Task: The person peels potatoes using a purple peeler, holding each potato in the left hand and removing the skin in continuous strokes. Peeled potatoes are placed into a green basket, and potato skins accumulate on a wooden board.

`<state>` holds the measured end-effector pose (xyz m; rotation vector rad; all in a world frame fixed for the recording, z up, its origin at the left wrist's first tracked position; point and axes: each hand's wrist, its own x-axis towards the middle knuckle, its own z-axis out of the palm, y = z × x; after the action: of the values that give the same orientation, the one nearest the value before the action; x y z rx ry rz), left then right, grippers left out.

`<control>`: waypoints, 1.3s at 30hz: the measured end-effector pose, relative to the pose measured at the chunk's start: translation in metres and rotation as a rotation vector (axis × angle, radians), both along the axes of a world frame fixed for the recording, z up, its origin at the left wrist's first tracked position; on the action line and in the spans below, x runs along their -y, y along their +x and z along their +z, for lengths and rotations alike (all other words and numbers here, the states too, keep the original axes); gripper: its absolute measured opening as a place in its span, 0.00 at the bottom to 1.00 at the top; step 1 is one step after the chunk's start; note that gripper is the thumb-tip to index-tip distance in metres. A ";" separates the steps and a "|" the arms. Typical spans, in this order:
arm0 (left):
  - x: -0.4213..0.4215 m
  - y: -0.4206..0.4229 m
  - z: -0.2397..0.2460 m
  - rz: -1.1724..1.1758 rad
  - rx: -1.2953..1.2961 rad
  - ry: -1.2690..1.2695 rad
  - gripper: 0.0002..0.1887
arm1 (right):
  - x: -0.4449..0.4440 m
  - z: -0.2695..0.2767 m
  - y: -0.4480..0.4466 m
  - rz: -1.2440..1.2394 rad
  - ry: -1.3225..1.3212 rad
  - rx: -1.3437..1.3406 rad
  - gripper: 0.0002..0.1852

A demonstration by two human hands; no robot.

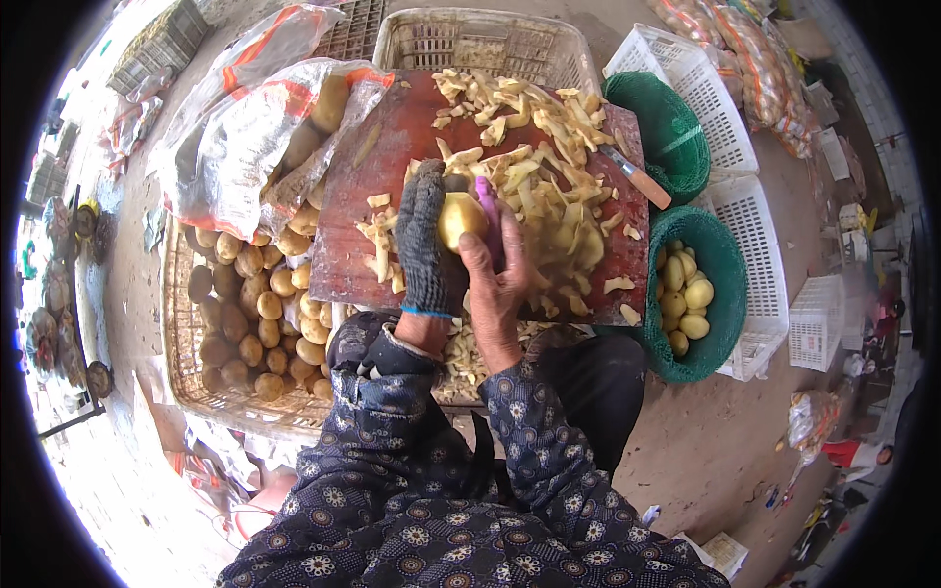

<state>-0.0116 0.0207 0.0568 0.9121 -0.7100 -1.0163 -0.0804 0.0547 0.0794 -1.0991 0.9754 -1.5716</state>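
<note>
My left hand, in a grey knitted glove with a blue cuff edge, holds a peeled yellow potato over a worn red board. Against the potato's right side, my bare right hand grips a purple-handled tool, likely a peeler; its blade is hidden. Potato peelings lie heaped beyond and to the right of my hands. A knife with a wooden handle rests at the board's right edge.
Unpeeled potatoes fill a crate at left, below a plastic sack. Peeled potatoes lie in a green mesh-lined container at right, beside white plastic crates. Another crate stands behind the board.
</note>
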 end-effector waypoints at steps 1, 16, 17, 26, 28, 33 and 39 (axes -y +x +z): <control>0.001 -0.005 -0.006 0.073 0.120 -0.017 0.17 | 0.000 -0.006 0.001 -0.016 0.003 -0.095 0.28; 0.013 0.009 -0.006 -0.162 -0.843 0.374 0.15 | -0.002 0.014 -0.024 0.013 -0.009 -0.540 0.20; 0.014 0.011 -0.011 -0.161 -0.811 0.345 0.13 | 0.000 0.009 -0.023 0.030 0.006 -0.577 0.20; 0.014 0.010 -0.026 -0.037 -0.504 0.415 0.10 | -0.060 -0.018 -0.011 -0.095 -0.027 -0.776 0.19; 0.013 0.016 -0.025 -0.085 -0.634 0.423 0.12 | -0.063 -0.025 -0.015 0.018 0.109 -0.545 0.19; 0.013 0.015 -0.015 -0.265 -0.850 0.361 0.19 | -0.029 0.002 -0.034 0.041 0.122 -0.409 0.20; 0.012 0.009 -0.034 -0.126 -0.382 0.164 0.13 | -0.009 -0.002 -0.015 -0.006 0.023 -0.590 0.20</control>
<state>-0.0023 0.0086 0.0230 0.7887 -0.3689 -1.3320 -0.0954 0.0640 0.0778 -1.5873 1.3738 -1.2514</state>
